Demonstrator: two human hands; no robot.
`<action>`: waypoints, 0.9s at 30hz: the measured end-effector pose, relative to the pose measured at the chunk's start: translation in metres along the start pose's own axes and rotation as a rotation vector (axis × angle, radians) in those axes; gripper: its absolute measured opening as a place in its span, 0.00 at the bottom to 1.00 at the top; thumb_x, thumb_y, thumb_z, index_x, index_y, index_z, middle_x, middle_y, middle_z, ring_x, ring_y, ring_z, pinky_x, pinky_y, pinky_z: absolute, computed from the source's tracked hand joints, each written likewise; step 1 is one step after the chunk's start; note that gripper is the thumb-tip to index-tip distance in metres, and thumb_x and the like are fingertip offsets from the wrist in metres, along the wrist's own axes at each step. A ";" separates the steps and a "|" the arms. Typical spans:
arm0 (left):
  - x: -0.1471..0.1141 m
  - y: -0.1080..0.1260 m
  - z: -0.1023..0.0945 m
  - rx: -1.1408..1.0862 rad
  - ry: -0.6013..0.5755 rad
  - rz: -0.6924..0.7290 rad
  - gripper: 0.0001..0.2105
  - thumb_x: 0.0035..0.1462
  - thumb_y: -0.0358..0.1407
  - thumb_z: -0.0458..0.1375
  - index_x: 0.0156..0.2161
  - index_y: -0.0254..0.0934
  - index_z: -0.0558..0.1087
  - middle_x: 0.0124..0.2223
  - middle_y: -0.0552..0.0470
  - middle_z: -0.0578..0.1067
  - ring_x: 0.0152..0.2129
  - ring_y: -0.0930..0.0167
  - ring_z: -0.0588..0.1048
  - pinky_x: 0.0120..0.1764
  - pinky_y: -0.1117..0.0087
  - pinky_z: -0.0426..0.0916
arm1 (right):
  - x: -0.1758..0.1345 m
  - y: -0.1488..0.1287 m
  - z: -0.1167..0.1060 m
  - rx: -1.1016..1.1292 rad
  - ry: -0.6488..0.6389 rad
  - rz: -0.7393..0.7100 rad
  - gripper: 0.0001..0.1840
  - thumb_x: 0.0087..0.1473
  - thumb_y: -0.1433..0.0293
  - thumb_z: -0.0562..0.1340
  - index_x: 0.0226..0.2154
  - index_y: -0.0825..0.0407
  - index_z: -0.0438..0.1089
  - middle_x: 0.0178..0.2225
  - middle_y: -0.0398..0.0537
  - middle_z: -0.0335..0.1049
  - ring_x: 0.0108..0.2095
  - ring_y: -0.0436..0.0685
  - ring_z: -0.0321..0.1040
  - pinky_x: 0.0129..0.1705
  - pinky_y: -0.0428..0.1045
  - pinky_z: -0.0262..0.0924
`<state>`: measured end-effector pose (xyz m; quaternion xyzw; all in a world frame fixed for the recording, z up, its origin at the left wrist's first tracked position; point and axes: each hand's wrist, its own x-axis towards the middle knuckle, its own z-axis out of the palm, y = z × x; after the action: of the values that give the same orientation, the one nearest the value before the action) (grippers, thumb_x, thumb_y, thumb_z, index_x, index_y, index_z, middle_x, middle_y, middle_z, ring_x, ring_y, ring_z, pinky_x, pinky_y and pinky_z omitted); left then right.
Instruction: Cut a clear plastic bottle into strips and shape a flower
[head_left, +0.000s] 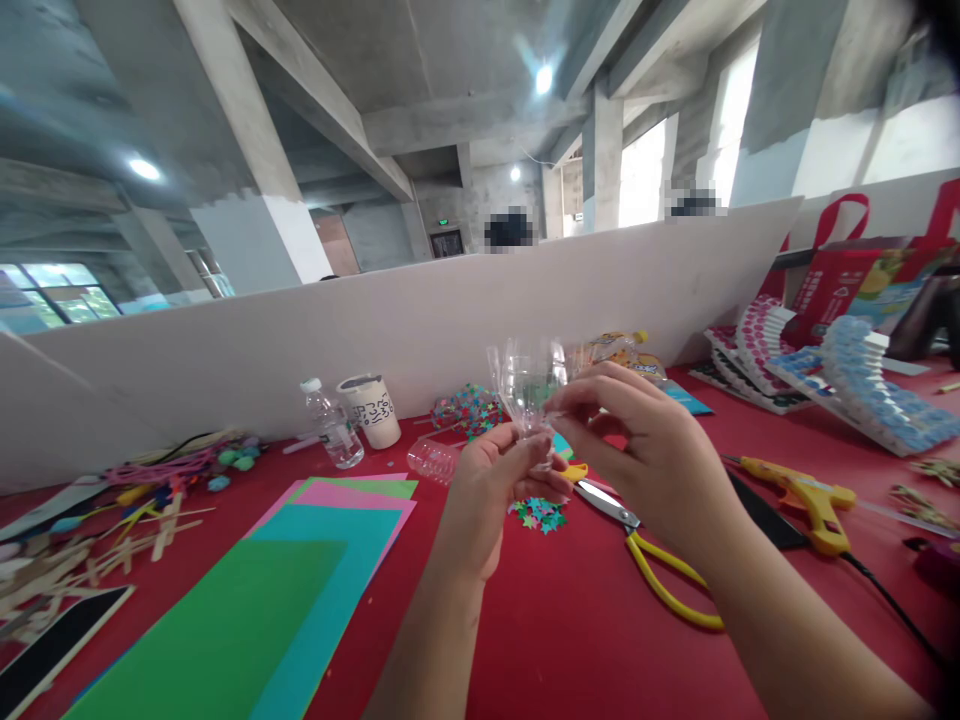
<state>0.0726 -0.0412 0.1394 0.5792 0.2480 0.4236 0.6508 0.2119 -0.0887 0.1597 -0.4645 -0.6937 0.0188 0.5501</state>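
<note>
Clear, smooth plastic is gleaming on the strip-cut cup (525, 385) at centre. Toward eight o'clock, sheets (217, 600) are looking like smooth, matt paper; toward nine, sticks (166, 530) are resembling matt wood; toward five, scissors (632, 523) are showing shiny metal blades and plastic handles. The desk (570, 640) is bearing a smooth, faint sheen.

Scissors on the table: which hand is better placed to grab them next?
Probably the right hand: the scissors lie nearer it, and the left hand grips the base of the clear plastic piece.
</note>
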 end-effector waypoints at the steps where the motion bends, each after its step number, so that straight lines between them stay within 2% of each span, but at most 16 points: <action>1: 0.000 0.000 0.000 -0.003 0.002 0.001 0.09 0.54 0.37 0.59 0.34 0.30 0.71 0.26 0.53 0.72 0.21 0.74 0.74 0.27 0.74 0.70 | 0.000 0.000 0.000 -0.051 0.022 -0.029 0.06 0.54 0.77 0.58 0.31 0.51 0.68 0.32 0.43 0.64 0.30 0.48 0.63 0.30 0.44 0.61; 5: -0.001 0.001 0.000 -0.020 0.013 0.014 0.09 0.55 0.37 0.58 0.35 0.30 0.71 0.27 0.52 0.72 0.22 0.75 0.73 0.27 0.75 0.70 | -0.003 -0.001 0.003 -0.184 0.103 -0.191 0.06 0.55 0.77 0.57 0.33 0.53 0.69 0.32 0.46 0.62 0.28 0.49 0.59 0.29 0.46 0.58; 8: -0.002 0.002 0.000 -0.069 0.007 0.027 0.08 0.56 0.36 0.57 0.35 0.31 0.71 0.27 0.53 0.71 0.22 0.76 0.72 0.27 0.75 0.70 | -0.004 -0.001 0.005 -0.222 0.108 -0.276 0.07 0.56 0.78 0.56 0.34 0.56 0.69 0.33 0.47 0.63 0.31 0.49 0.60 0.33 0.47 0.59; 11: -0.002 0.003 0.002 -0.075 0.016 0.035 0.08 0.56 0.36 0.57 0.34 0.30 0.71 0.27 0.53 0.71 0.21 0.77 0.72 0.26 0.76 0.69 | -0.004 0.000 0.007 -0.220 0.087 -0.237 0.06 0.55 0.78 0.57 0.36 0.56 0.67 0.33 0.46 0.64 0.32 0.49 0.61 0.33 0.46 0.59; 15: -0.001 0.001 0.002 -0.060 0.022 0.031 0.09 0.55 0.36 0.58 0.35 0.30 0.71 0.27 0.52 0.71 0.22 0.77 0.72 0.26 0.76 0.69 | -0.004 0.002 0.007 -0.235 0.075 -0.142 0.04 0.54 0.77 0.57 0.29 0.54 0.64 0.29 0.43 0.62 0.27 0.48 0.58 0.28 0.45 0.57; 17: -0.001 0.000 0.002 -0.050 0.026 0.034 0.09 0.55 0.36 0.58 0.37 0.30 0.71 0.27 0.52 0.71 0.22 0.76 0.72 0.26 0.76 0.69 | -0.004 0.002 0.007 -0.237 0.044 -0.112 0.04 0.55 0.76 0.57 0.29 0.54 0.64 0.29 0.43 0.62 0.27 0.48 0.58 0.27 0.45 0.57; 23: 0.000 -0.001 0.001 -0.053 0.041 0.037 0.09 0.55 0.37 0.58 0.35 0.30 0.71 0.26 0.53 0.71 0.21 0.76 0.72 0.27 0.75 0.70 | -0.003 0.006 0.010 -0.243 0.032 -0.159 0.06 0.56 0.75 0.55 0.28 0.54 0.64 0.29 0.43 0.63 0.29 0.48 0.59 0.31 0.46 0.57; 27: 0.000 0.000 0.002 -0.075 0.051 0.033 0.09 0.56 0.36 0.58 0.34 0.30 0.71 0.25 0.53 0.72 0.20 0.77 0.72 0.27 0.76 0.70 | -0.003 0.008 0.012 -0.235 0.038 -0.132 0.05 0.57 0.74 0.55 0.30 0.53 0.65 0.29 0.42 0.63 0.29 0.48 0.60 0.31 0.46 0.57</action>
<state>0.0743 -0.0419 0.1402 0.5476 0.2388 0.4580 0.6583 0.2077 -0.0808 0.1485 -0.4796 -0.7096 -0.1077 0.5048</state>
